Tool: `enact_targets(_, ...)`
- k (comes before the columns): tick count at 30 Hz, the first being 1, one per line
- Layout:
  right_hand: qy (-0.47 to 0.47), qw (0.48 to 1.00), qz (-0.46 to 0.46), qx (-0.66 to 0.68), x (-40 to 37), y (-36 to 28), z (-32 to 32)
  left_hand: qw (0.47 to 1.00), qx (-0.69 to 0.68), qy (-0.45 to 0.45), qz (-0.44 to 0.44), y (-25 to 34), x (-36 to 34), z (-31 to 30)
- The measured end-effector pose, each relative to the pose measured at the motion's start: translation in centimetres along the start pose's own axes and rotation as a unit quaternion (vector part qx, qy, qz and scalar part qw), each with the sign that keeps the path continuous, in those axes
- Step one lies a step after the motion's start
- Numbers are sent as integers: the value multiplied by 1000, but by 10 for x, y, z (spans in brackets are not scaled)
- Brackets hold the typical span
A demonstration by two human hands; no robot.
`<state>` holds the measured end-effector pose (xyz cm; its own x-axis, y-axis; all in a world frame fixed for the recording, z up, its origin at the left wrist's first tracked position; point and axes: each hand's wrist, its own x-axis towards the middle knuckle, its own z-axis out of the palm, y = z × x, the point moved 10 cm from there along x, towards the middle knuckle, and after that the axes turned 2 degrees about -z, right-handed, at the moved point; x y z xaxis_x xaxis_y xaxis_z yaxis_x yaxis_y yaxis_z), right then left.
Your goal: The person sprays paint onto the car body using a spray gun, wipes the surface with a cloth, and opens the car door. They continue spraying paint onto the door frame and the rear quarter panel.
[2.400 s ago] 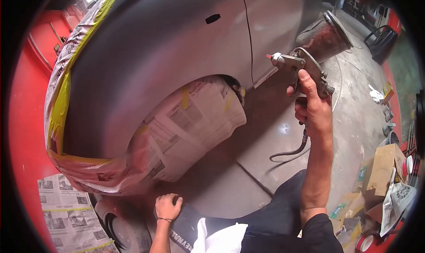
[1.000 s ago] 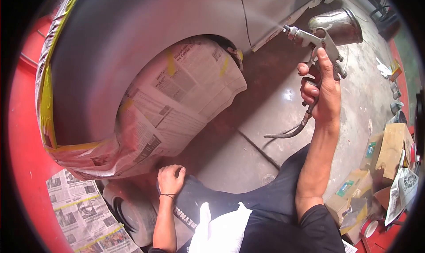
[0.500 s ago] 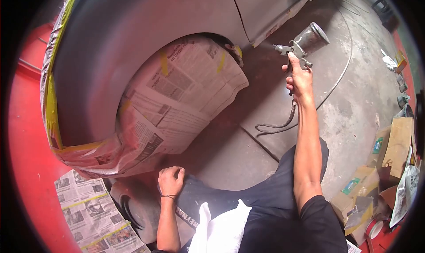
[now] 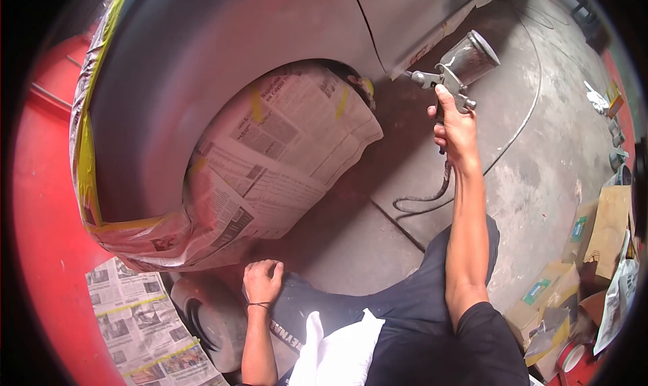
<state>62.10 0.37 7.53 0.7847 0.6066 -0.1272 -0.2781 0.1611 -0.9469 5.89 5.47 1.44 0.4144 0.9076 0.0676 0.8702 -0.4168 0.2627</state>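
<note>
My right hand (image 4: 456, 133) is wrapped round the handle of a spray gun (image 4: 442, 82), whose metal paint cup (image 4: 470, 55) sits on top, tilted to the right. The nozzle points left, close to the lower edge of the grey car panel (image 4: 283, 28), by the door seam. A dark air hose (image 4: 444, 177) hangs from the handle and loops over the floor. Resting on my knee, my left hand (image 4: 262, 283) holds nothing; its thumb stands apart and the fingertips bend out of sight. Taped newspaper (image 4: 270, 150) covers the wheel arch.
Yellow tape (image 4: 84, 170) and plastic edge the panel at left. Below lie more newspaper sheets (image 4: 145, 325) and a tyre-like round object (image 4: 214, 322). Cardboard boxes (image 4: 553, 285) and a tape roll (image 4: 574, 357) sit at right. A white cloth (image 4: 344, 349) lies on my lap.
The spray gun in my right hand has moved slightly left, bringing its nozzle nearer the panel's lower edge. The view has shifted slightly. My left hand still rests on the knee.
</note>
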Motion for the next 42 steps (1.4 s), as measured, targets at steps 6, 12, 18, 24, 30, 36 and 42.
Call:
enact_targets(6,-96,991,-5,93,-46,-47,27,1000,-19,-2,14,6,12,4)
enact_targets(12,38,993,-66,-88,-46,-22,10,998,-50,6,26,6,20,7)
enact_targets(18,63,986,-125,-89,-81,-51,39,998,-57,-9,38,0,27,11)
enact_targets(24,-60,985,-132,-93,-162,-72,98,999,-29,-36,21,-12,32,27)
enact_targets(30,-304,939,-122,-100,-242,-50,152,998,-50,-44,7,-15,32,28)
enact_targets(36,-188,967,-141,-94,-224,-31,129,998,-49,-31,8,-29,27,24)
enact_targets(42,-84,977,-178,-81,-227,-49,116,998,-46,-30,-5,-41,22,21)
